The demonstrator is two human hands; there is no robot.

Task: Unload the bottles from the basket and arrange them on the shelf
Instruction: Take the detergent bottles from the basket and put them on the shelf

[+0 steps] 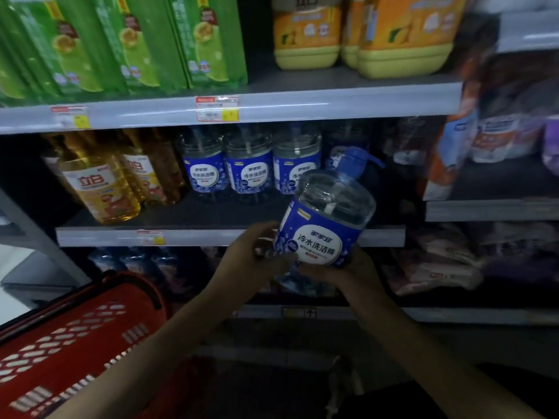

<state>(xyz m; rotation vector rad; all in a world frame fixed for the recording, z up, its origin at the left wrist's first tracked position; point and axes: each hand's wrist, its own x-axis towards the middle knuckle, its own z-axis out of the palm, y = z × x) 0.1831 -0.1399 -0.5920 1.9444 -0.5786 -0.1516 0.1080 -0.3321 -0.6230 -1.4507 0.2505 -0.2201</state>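
L grip (257, 252), R grip (348, 269) hold 1 tilted bottle (320, 228), 4 shelved bottles (248, 173) behind, 1 red basket (69, 343)

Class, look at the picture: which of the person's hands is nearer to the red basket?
Left. The left hand holds the bottle up and right of the basket; the right hand grips the bottle's far side, farther off.

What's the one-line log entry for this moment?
left hand + right hand: hold blue-label bottle, tilted | middle shelf: matching bottles standing | red basket: lower left
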